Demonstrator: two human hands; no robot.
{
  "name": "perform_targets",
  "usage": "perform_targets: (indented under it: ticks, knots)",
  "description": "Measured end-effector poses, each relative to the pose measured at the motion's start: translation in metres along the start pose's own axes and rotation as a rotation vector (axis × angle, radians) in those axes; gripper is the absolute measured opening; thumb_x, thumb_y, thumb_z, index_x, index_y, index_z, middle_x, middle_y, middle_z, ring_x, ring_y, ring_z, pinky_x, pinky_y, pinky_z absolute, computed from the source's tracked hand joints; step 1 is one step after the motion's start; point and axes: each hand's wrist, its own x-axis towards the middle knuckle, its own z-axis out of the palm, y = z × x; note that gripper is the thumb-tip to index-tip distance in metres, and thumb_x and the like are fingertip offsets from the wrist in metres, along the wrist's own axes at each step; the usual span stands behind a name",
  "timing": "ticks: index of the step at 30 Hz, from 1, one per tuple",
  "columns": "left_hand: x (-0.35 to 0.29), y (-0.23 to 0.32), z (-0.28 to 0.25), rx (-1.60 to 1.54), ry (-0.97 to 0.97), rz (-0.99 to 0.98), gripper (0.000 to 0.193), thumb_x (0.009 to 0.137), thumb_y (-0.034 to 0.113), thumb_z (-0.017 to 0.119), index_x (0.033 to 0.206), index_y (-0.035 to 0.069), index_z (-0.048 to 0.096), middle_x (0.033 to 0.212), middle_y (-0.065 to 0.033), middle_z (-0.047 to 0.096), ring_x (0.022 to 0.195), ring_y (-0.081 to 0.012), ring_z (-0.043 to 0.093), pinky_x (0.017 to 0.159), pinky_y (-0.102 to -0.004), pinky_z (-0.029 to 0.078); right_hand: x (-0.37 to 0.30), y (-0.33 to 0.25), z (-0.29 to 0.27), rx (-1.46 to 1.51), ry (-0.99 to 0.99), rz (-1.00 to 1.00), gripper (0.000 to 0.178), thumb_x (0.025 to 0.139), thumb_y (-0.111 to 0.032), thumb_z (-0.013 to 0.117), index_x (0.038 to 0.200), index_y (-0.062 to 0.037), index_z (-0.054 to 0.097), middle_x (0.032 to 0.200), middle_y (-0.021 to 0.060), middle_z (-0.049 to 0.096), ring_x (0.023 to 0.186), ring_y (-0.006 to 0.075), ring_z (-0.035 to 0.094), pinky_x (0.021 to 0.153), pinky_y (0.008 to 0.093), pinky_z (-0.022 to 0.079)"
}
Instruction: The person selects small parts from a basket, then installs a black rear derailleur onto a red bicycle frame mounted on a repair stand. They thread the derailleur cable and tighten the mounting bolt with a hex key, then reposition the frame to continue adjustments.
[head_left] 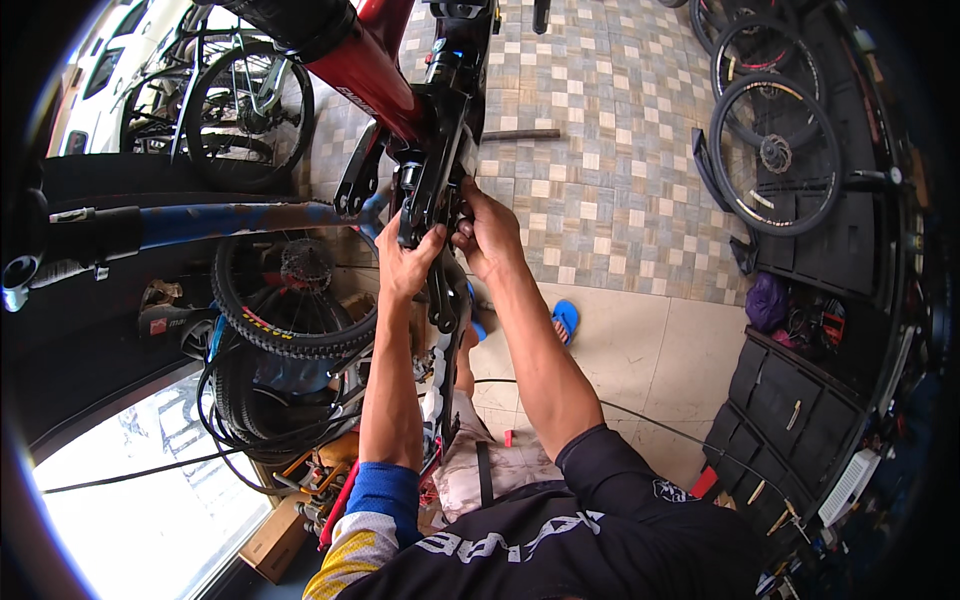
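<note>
A red bicycle frame (375, 90) comes down from the top of the view into black suspension linkage parts (432, 190). My left hand (402, 266) grips the left side of this linkage, its thumb lying along the black part. On the other side, my right hand (492, 238) has its fingers curled against the linkage, with the fingertips partly hidden. Both hands are close together, their thumbs a little apart. A metallic cylindrical piece (409, 172) shows inside the linkage just above my left hand. Below the hands, a black frame arm (441, 300) extends toward my body.
A worn blue stand tube (240, 224) reaches in from the left behind the linkage. A knobby-tyred wheel (295, 300) and cables are at lower left. Bicycle wheels (775, 155) lean at right above black cases (790, 410). A bar (520, 134) lies on the tiled floor.
</note>
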Motion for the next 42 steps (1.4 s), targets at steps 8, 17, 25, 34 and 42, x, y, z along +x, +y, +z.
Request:
perform_targets:
  ticks: [8,17,25,34,42]
  knots:
    - [0.001,-0.002,-0.002,0.001,-0.009,0.018,0.035,0.079,0.025,0.075,0.102,-0.001,0.07,0.077,-0.0044,0.068,0.07,-0.0108,0.058,0.068,-0.03,0.05,0.015,0.01,-0.01,-0.125,-0.133,0.026,0.04,0.102,-0.049,0.056,0.091,-0.0112,0.066,0.073,-0.0033,0.054,0.062,0.0097,0.048,0.056,0.0283,0.04]
    - [-0.003,0.007,0.0,-0.031,0.008,-0.013,0.034,0.081,0.025,0.074,0.102,-0.002,0.069,0.078,-0.0044,0.068,0.07,-0.0108,0.058,0.068,-0.0303,0.049,0.01,-0.005,-0.012,-0.308,-0.186,0.066,0.04,0.103,-0.048,0.054,0.097,-0.011,0.066,0.076,-0.002,0.057,0.065,0.0099,0.051,0.055,0.0257,0.04]
    - [-0.004,-0.003,-0.001,0.024,0.01,-0.026,0.03,0.083,0.023,0.073,0.099,-0.002,0.069,0.074,-0.0035,0.066,0.068,-0.0096,0.055,0.066,-0.0297,0.048,0.015,-0.006,-0.014,-0.314,-0.15,0.085,0.039,0.1,-0.048,0.06,0.081,-0.014,0.06,0.066,-0.0055,0.045,0.053,0.0064,0.04,0.042,0.0233,0.026]
    - [-0.003,-0.002,-0.001,-0.027,0.019,-0.009,0.029,0.082,0.022,0.072,0.095,-0.003,0.067,0.071,-0.0028,0.064,0.065,-0.0094,0.053,0.063,-0.0295,0.047,-0.013,0.015,-0.033,-0.149,-0.177,-0.029,0.064,0.102,-0.063,0.042,0.121,-0.0071,0.065,0.079,-0.0033,0.048,0.071,0.0109,0.053,0.063,0.0274,0.042]
    - [-0.004,-0.003,0.0,-0.098,0.018,0.033,0.029,0.08,0.021,0.071,0.094,-0.003,0.066,0.072,-0.0045,0.065,0.067,-0.0104,0.055,0.065,-0.0293,0.048,-0.038,0.021,-0.056,-0.063,-0.391,-0.013,0.062,0.106,-0.054,0.035,0.14,-0.0041,0.05,0.1,0.0041,0.063,0.078,0.0114,0.056,0.067,0.0264,0.042]
